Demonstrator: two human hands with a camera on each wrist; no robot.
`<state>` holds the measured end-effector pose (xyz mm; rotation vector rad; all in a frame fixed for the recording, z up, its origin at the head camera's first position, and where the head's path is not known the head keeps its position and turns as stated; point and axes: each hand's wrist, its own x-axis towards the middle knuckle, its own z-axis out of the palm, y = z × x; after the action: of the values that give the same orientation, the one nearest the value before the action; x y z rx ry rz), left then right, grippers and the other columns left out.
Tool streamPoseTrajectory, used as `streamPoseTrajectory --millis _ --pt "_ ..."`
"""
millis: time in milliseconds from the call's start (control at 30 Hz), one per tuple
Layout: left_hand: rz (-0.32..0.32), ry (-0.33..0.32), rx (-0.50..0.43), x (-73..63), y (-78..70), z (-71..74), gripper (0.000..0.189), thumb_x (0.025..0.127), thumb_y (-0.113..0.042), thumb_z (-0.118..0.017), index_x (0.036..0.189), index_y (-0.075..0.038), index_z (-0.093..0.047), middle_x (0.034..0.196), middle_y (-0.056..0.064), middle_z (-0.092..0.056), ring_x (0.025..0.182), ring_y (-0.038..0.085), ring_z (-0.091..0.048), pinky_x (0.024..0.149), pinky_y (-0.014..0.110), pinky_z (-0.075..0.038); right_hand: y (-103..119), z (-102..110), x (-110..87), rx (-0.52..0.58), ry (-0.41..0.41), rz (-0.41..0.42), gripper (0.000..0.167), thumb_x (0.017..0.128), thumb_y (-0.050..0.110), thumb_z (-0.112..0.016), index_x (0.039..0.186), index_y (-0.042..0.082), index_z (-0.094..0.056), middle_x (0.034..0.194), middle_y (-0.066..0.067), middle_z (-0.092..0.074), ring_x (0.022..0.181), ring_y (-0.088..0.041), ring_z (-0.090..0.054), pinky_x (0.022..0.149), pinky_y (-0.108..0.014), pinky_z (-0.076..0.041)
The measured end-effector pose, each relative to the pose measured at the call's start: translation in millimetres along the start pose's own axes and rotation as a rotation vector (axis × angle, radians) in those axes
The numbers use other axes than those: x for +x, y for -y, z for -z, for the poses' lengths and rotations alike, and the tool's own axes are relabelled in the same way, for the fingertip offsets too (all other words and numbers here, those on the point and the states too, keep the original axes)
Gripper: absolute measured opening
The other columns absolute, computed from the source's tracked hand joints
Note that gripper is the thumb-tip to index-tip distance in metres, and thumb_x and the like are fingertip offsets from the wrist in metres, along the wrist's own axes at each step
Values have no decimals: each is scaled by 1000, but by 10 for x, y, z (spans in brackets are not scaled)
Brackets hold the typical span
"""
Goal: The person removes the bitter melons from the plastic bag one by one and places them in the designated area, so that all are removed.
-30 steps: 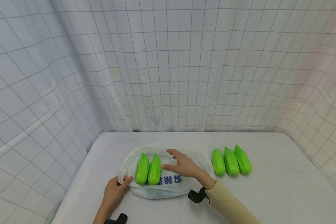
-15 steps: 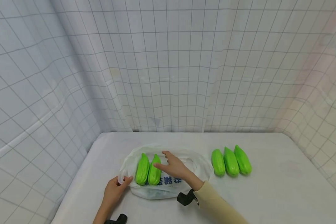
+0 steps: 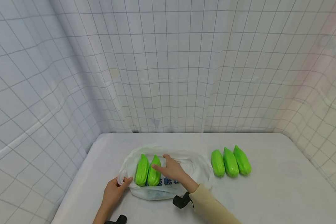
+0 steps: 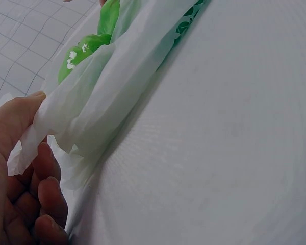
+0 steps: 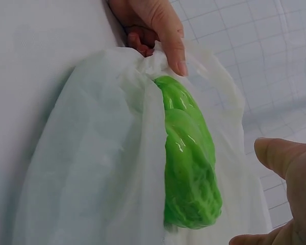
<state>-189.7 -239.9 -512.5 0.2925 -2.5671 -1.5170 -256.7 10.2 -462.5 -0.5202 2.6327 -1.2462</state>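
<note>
A white plastic bag [image 3: 184, 165] lies open on the table with two green gourds in its mouth, one on the left [image 3: 142, 170] and one on the right [image 3: 154, 171]. My left hand [image 3: 125, 180] pinches the bag's left edge; the left wrist view shows its thumb on the bunched bag [image 4: 107, 87]. My right hand [image 3: 162, 164] reaches over the bag with fingers spread, at the right gourd's top. In the right wrist view the right hand [image 5: 275, 204] holds nothing, thumb and finger standing apart beside a gourd [image 5: 191, 173]. Three more gourds [image 3: 231, 162] lie in a row to the right.
The white table [image 3: 282, 186] is closed in by white gridded curtains [image 3: 168, 77] at the back and both sides. Black wrist mounts [image 3: 180, 201] sit on both forearms. The bag carries blue print [image 3: 168, 182] on its near side.
My right hand has moved left across the bag until its fingers reach the right gourd. The left hand keeps its pinch on the bag's edge, and the gourds have not moved.
</note>
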Motion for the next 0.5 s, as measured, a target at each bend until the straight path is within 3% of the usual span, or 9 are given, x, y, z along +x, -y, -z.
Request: streamPoseTrajectory --millis 500 --pt "-9 -3 3 6 20 -8 34 86 -39 -70 81 -6 -61 57 -4 -43 53 11 -39 52 26 -32 29 -128 37 -15 -10 5 83 89 52 -59 139 -9 -34 134 -28 -44 122 -41 -44 94 -53 -38"
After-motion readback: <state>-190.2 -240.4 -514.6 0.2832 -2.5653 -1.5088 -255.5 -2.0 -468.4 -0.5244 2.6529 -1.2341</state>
